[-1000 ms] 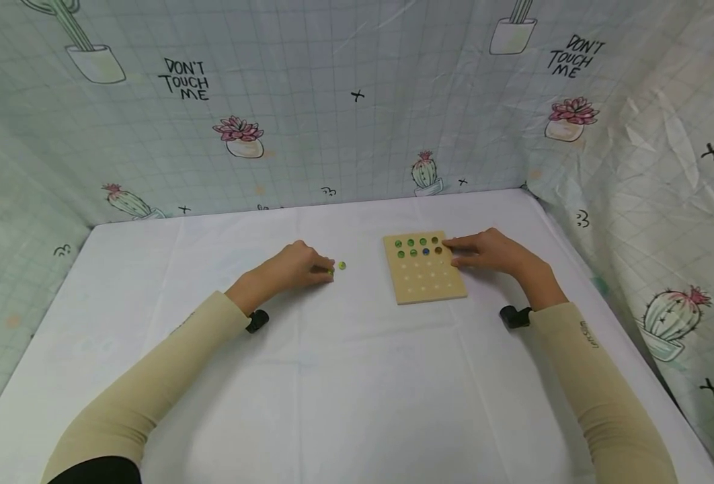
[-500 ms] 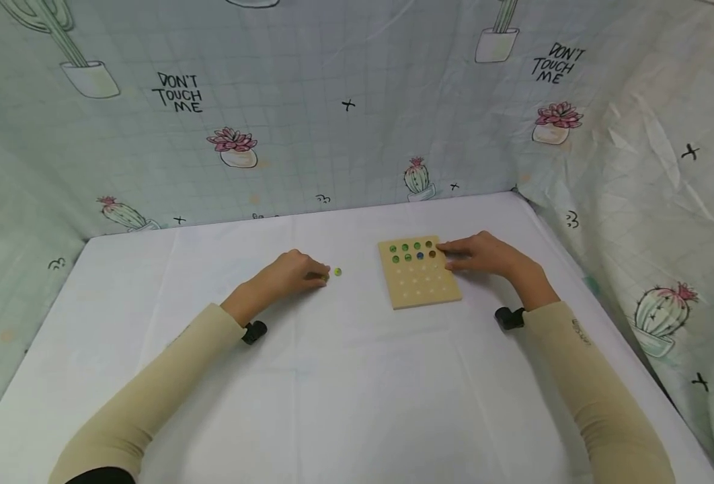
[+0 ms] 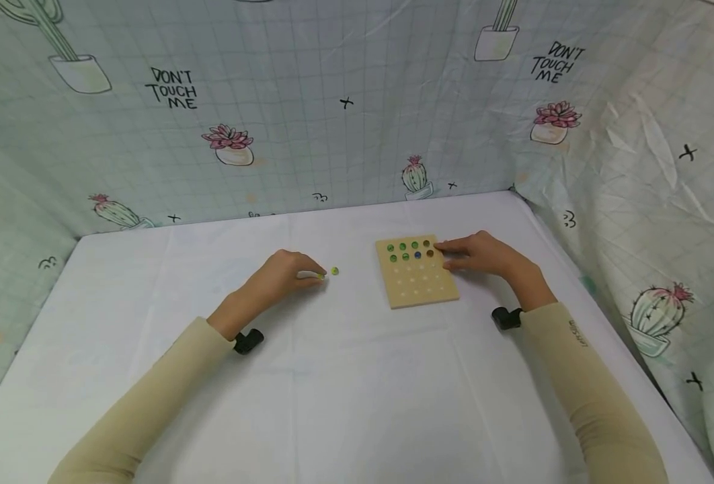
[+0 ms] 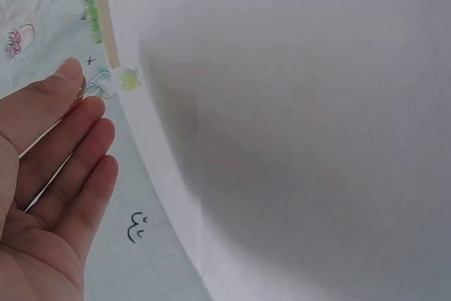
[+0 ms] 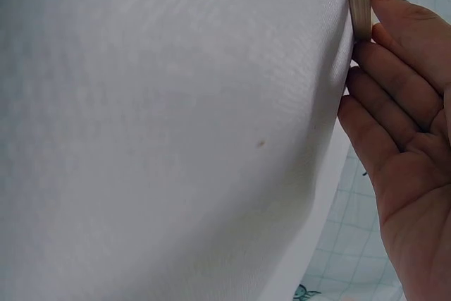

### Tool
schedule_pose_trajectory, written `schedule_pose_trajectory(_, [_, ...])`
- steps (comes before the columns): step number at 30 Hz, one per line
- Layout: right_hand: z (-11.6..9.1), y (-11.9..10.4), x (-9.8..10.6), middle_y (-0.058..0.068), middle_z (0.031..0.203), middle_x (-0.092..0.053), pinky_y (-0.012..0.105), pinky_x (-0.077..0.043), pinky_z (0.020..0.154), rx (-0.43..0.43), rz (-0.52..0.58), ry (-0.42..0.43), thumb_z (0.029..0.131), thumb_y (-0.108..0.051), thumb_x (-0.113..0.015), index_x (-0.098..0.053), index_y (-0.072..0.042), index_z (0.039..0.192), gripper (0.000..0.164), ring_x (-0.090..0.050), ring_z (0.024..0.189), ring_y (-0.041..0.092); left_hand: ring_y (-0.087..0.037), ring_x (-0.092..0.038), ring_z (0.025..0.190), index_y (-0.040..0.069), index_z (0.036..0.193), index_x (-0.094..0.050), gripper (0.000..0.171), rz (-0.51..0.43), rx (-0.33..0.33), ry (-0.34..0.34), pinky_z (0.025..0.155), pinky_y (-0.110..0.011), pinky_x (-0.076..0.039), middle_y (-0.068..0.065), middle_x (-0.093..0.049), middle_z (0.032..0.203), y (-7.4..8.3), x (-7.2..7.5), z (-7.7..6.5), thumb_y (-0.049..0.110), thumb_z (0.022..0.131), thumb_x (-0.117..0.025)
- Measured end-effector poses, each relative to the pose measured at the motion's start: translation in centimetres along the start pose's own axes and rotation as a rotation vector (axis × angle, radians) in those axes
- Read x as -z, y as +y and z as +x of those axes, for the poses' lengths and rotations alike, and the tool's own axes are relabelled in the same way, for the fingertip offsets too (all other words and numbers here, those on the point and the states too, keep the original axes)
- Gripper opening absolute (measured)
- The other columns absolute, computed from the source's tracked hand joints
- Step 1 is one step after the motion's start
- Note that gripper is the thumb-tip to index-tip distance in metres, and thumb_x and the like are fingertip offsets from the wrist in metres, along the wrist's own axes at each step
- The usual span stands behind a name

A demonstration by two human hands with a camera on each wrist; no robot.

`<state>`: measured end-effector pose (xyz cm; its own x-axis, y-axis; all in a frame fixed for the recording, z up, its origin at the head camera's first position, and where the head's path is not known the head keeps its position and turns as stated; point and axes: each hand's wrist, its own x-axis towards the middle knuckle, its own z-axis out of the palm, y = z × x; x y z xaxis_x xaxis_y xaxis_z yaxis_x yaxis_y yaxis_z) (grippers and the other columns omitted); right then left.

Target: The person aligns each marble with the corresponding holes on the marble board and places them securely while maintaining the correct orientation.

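Note:
My left hand (image 3: 284, 274) pinches a yellow-green marble (image 3: 321, 276) between thumb and index fingertip, low over the white table. Just right of those fingertips lies a loose yellow-green marble (image 3: 335, 271), also visible in the left wrist view (image 4: 128, 80). A square wooden board (image 3: 420, 292) with rows of small hollows lies further right. Its two far rows hold glass marbles: several green ones (image 3: 402, 247), a blue one (image 3: 417, 255) and two brown ones (image 3: 430, 253). My right hand (image 3: 484, 254) rests its thumb and fingertips against the board's right edge (image 5: 358, 5).
A white cloth covers the table (image 3: 345, 390). Behind it and at the sides hangs a pale curtain (image 3: 308, 121) printed with cacti and lettering. Black wrist cameras (image 3: 249, 341) sit below both hands.
The head view has shifted slightly. My left hand has drawn back a little to the left of the loose marble, with a marble at its fingertips. The right hand stays at the board's edge.

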<state>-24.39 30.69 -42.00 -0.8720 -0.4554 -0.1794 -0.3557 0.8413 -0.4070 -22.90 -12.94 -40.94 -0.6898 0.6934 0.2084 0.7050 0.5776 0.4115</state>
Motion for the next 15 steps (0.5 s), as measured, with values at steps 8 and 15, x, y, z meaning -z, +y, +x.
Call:
schedule_pose_trajectory(8, [-0.1, -0.1, 0.1, 0.013, 0.146, -0.056, 0.057, -0.044, 0.108, -0.01, -0.005, -0.001, 0.097, -0.037, -0.07, -0.057, -0.018, 0.146, 0.054, -0.053, 0.134, 0.037, -0.023, -0.073, 0.102, 0.006, 0.105, -0.081, 0.021, -0.072, 0.054, 0.043, 0.09, -0.04, -0.059, -0.004, -0.078, 0.104, 0.7, -0.3, -0.4, 0.013, 0.085, -0.083])
schedule_pose_trajectory(15, [0.1, 0.0, 0.0, 0.012, 0.146, -0.056, 0.056, -0.044, 0.109, -0.012, -0.001, -0.006, 0.096, -0.035, -0.072, -0.057, -0.019, 0.146, 0.055, -0.053, 0.134, 0.036, -0.022, -0.074, 0.099, 0.005, 0.103, -0.081, 0.022, -0.104, 0.03, 0.075, 0.088, -0.039, -0.059, -0.002, -0.079, 0.101, 1.2, -0.3, -0.8, 0.012, 0.083, -0.084])
